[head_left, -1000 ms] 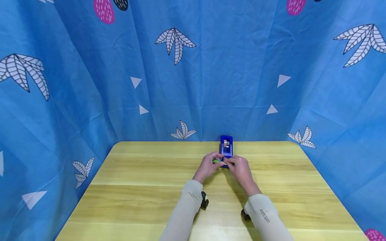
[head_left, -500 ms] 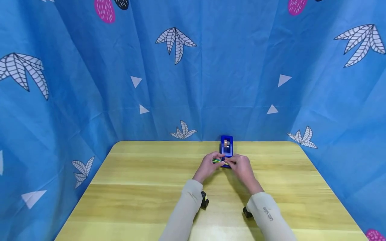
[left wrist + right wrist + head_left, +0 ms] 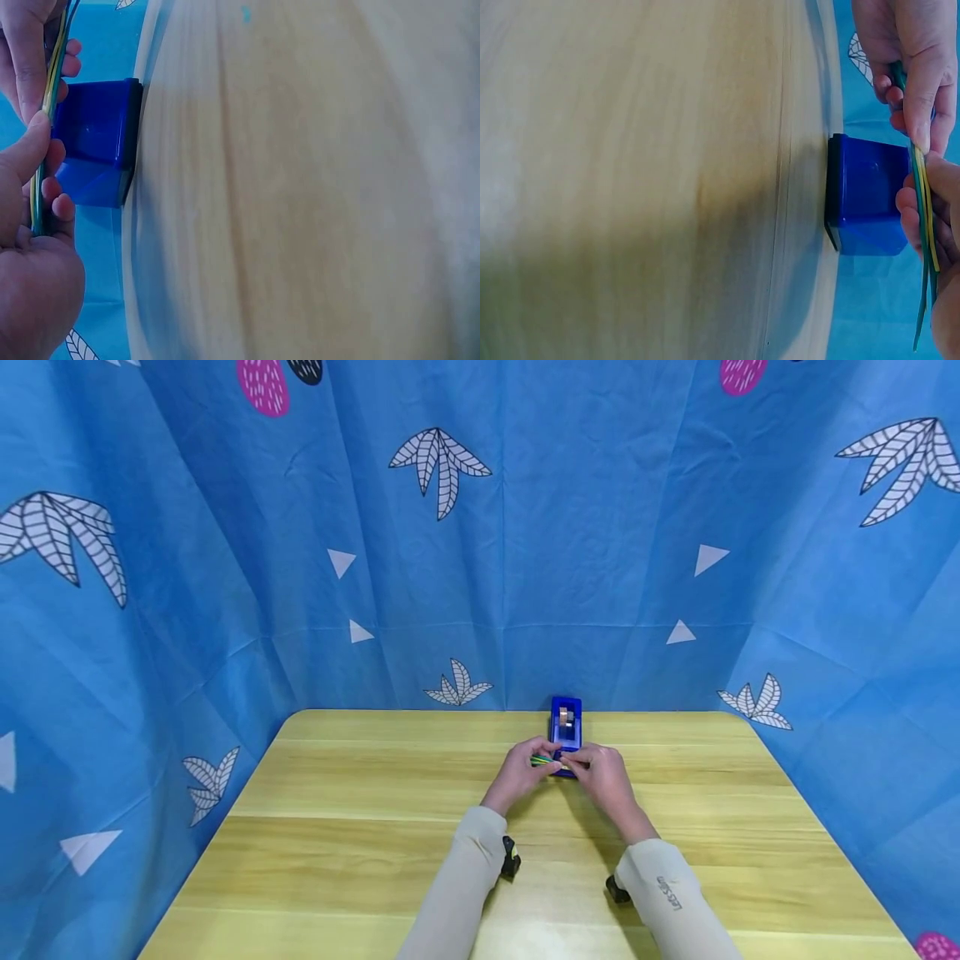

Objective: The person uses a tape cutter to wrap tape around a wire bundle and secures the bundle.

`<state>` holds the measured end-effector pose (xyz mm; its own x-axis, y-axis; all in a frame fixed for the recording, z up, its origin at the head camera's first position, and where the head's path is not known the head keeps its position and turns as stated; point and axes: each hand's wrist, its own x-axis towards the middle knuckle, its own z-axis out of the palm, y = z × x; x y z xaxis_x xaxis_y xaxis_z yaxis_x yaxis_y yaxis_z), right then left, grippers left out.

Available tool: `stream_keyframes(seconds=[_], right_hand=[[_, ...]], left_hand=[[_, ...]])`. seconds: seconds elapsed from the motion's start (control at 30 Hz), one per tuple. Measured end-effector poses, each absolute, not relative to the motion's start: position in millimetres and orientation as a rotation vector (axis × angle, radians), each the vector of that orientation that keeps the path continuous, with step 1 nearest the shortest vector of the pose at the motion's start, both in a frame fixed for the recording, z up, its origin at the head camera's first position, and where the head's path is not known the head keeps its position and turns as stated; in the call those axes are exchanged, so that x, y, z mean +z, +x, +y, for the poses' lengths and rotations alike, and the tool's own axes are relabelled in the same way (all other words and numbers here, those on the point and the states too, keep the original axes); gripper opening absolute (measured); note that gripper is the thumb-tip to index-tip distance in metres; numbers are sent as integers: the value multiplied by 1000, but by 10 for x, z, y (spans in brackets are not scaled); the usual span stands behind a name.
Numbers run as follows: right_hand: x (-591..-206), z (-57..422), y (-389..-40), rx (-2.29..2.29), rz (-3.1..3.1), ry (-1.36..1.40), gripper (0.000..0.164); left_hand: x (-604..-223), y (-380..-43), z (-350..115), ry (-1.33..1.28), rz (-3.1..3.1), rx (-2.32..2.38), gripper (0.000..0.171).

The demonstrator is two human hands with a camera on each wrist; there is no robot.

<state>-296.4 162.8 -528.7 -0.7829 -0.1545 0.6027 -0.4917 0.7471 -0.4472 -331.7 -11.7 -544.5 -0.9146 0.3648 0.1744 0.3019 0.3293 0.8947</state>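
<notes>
Both hands meet over the near end of a blue tape dispenser, which carries a small roll of tape. My left hand pinches a thin bundle of green and yellow strands that look like wires. The strands run across its fingers in the left wrist view. From the right, my right hand pinches the same bundle between thumb and fingers. Loose ends of the strands trail along the right hand in the right wrist view. The fingertips hide the bundle's middle.
The dispenser stands near the back edge of a light wooden table. Behind and on both sides hangs a blue patterned curtain. Black wrist cameras sit under the sleeves.
My right hand and forearm have shifted slightly to the right. My left hand keeps its hold on the strands, and the dispenser stays in place.
</notes>
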Motion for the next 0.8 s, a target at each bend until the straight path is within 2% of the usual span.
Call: stream_keyframes(seconds=[0.33,0.7,0.8], right_hand=[[-5285,1628,-2955,849,-2414,481,9],[-5265,1675,-2910,815,-2399,513,12],[-5263,1688,-2910,800,-2374,536,13]], left_hand=[[-5458,-3298,-131,586,2511,1647,30],[-5389,-3241,-200,633,2477,1628,50],[-5370,-3228,-262,627,2443,1632,50]])
